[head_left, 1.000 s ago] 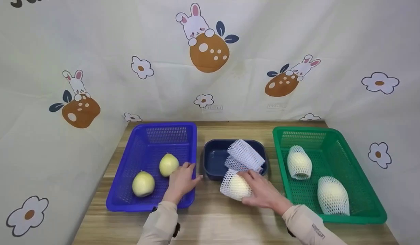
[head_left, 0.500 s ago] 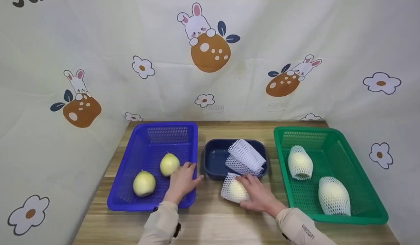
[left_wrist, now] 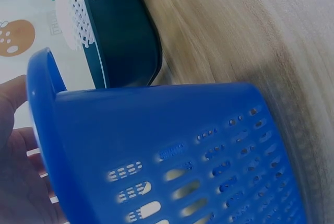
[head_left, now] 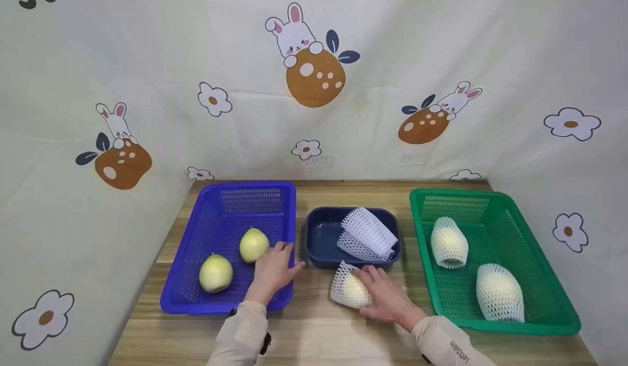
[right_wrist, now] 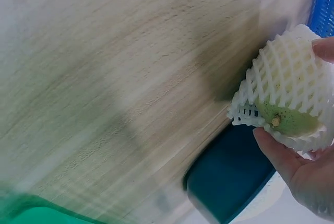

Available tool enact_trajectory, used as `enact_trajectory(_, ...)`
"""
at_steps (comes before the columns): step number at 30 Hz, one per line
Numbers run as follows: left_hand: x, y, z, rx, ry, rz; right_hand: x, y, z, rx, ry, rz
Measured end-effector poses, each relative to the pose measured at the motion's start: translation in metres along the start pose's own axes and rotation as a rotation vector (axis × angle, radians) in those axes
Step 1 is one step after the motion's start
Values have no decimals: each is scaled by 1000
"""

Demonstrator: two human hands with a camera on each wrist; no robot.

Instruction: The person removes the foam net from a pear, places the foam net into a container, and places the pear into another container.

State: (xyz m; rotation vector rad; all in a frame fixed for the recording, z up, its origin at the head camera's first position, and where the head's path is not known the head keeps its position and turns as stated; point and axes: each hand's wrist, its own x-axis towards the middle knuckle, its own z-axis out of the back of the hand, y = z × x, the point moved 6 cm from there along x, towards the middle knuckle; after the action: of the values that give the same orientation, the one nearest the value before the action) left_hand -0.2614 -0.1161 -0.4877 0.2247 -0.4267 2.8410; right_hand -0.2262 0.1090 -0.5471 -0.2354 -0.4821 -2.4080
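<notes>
Left forearm (head_left: 237, 340): long pale beige sleeve (head_left: 246, 320), reaching forward from the lower edge of the head view. Left hand (head_left: 273, 269): bare, back uppermost; fingers (head_left: 280, 249) extended forward and close together, thumb (head_left: 297, 268) spread toward the right. Right forearm (head_left: 448, 335): matching sleeve, dark lettering (head_left: 459, 352), slanting forward and inward. Right hand (head_left: 390, 296): bare, back uppermost; fingers bent in a grip, thumb on the near side, opposing them. Both hands: apart from each other.
</notes>
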Motion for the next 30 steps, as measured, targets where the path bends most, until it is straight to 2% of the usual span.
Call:
enact_trajectory(4,-1,-3,2,4,-29,-2,-1,1,0,-1,15,6)
enact_trajectory(7,-2,-9,4,-8,-81,-18,-2,0,0,-3,26,11)
enact_trajectory(12,-3,-31,6,-89,-171,-111,-5,-1,1,10,44,20)
enact_trajectory(15,-7,-48,1,-156,-170,-183,-7,-2,1,32,67,22)
enact_trajectory(18,-13,-60,-12,-202,-120,-226,-10,-3,1,66,85,26)
enact_trajectory(20,-17,-65,-24,-217,-59,-226,-12,-3,0,100,91,31)
enact_trajectory(25,-26,-69,-54,-277,93,-160,-15,-6,-1,190,83,40)
enact_trajectory(30,-31,-70,-75,-348,169,-120,-20,-5,1,207,22,114)
